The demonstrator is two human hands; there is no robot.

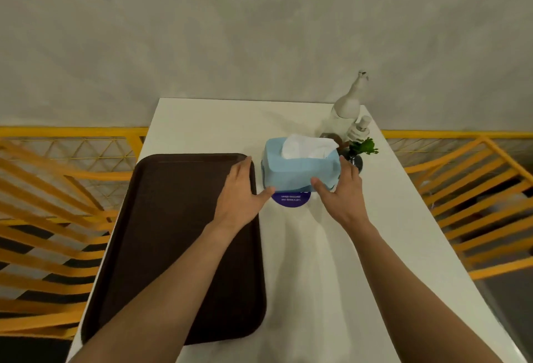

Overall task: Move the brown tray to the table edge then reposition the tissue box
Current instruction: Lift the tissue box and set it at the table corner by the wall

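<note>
Brown tray along the table's left edge, both hands' spread fingers flanking the blue tissue box.

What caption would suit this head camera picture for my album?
Both hands, left and right, reach around a blue tissue box beside a brown tray at the table's left edge.

Brown tray at table left edge, both hands flanking blue tissue box
</note>
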